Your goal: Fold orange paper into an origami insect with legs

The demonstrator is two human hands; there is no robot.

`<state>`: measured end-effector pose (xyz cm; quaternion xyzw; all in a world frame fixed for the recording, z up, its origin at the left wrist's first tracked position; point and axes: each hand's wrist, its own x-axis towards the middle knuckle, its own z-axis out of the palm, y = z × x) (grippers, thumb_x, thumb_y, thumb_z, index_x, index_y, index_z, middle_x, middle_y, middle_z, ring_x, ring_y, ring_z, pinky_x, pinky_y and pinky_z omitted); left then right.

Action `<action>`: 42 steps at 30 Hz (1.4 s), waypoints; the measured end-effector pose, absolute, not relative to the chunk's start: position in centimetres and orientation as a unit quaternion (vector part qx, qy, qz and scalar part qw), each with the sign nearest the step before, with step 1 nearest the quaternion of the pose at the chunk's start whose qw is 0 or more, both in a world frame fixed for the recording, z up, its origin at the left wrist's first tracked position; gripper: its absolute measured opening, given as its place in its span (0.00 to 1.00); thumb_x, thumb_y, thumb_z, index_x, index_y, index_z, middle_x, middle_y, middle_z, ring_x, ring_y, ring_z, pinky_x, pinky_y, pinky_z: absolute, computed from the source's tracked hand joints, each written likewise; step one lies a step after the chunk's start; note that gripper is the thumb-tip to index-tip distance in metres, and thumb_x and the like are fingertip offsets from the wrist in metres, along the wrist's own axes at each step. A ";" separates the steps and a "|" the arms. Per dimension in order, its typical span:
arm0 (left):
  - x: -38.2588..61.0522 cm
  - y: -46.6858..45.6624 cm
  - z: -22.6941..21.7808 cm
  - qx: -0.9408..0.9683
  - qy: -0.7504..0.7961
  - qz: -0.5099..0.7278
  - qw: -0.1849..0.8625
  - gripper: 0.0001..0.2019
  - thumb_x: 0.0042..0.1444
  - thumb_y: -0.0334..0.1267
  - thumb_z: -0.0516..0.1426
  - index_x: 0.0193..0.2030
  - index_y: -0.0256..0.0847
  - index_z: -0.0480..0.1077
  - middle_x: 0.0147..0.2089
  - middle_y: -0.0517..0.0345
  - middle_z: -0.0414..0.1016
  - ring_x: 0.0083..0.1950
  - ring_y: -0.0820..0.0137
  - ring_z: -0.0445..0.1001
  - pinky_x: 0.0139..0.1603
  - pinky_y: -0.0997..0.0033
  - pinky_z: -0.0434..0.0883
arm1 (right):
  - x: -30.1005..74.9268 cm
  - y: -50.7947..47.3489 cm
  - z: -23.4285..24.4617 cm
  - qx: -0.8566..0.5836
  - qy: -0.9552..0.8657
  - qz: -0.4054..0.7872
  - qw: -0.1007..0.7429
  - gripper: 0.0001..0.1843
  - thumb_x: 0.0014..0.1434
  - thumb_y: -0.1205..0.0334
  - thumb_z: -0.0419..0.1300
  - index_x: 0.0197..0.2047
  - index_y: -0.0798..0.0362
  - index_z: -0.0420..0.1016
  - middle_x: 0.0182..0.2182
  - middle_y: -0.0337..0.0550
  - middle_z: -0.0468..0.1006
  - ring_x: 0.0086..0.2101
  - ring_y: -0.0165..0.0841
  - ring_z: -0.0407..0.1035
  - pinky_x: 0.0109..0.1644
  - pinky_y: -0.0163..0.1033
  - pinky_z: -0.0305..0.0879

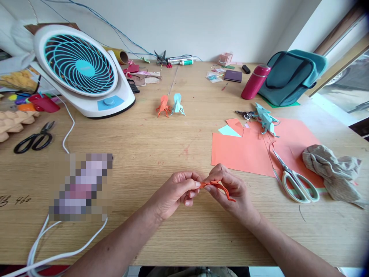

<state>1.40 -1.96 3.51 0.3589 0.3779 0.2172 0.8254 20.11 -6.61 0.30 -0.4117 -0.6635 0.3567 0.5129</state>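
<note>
Both hands pinch one small folded orange paper piece (215,183) just above the front of the wooden table. My left hand (180,191) grips its left end between thumb and fingers. My right hand (230,190) closes on its middle, and a thin curved strip of the paper hangs toward the lower right. Part of the piece is hidden by the fingers. Farther back stand an orange origami figure (163,105) and a light blue origami figure (177,104), side by side. A larger light blue origami figure (265,118) rests on orange paper sheets (239,151) at the right.
White-handled scissors (296,184) and a grey cloth (331,171) lie on the sheets at right. A pink bottle (255,82) stands by a teal bag (292,77). At left are a fan (83,73), black-handled scissors (34,140), white cables (72,252) and a blurred-out item (82,186).
</note>
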 end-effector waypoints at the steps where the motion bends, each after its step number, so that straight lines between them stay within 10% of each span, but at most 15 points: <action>1: 1.4 -2.0 3.5 0.353 0.378 0.214 0.829 0.11 0.44 0.40 0.66 0.29 0.38 0.69 0.24 0.65 0.61 0.24 0.80 0.54 0.20 0.83 0.54 | 20.1 -6.6 0.3 -0.412 -0.665 0.354 0.512 0.05 0.64 0.68 0.66 0.40 0.47 0.77 0.32 0.37 0.70 0.34 0.31 0.65 0.38 0.39 0.63; 22: 1.6 -2.3 3.5 0.402 0.374 0.236 0.802 0.09 0.48 0.38 0.63 0.30 0.38 0.67 0.25 0.66 0.63 0.23 0.81 0.57 0.19 0.83 0.56 | 20.1 -6.7 0.5 -0.424 -0.680 0.326 0.502 0.07 0.64 0.70 0.64 0.40 0.47 0.79 0.32 0.38 0.70 0.33 0.32 0.66 0.37 0.39 0.64; 34: 1.6 -3.1 2.7 0.797 0.277 0.441 0.306 0.09 0.61 0.22 0.59 0.41 0.40 0.73 0.36 0.60 0.77 0.35 0.77 0.73 0.34 0.81 0.70 | 20.4 -6.7 0.9 -0.460 -0.629 0.337 0.527 0.04 0.66 0.64 0.64 0.38 0.48 0.79 0.31 0.38 0.72 0.32 0.30 0.67 0.36 0.38 0.64; 42: 1.4 -3.0 2.5 0.826 0.248 0.452 0.226 0.10 0.63 0.22 0.59 0.45 0.41 0.72 0.38 0.59 0.78 0.39 0.75 0.77 0.43 0.78 0.74 | 20.2 -6.6 0.7 -0.452 -0.619 0.354 0.535 0.03 0.65 0.62 0.65 0.38 0.48 0.80 0.30 0.38 0.73 0.32 0.31 0.68 0.36 0.39 0.65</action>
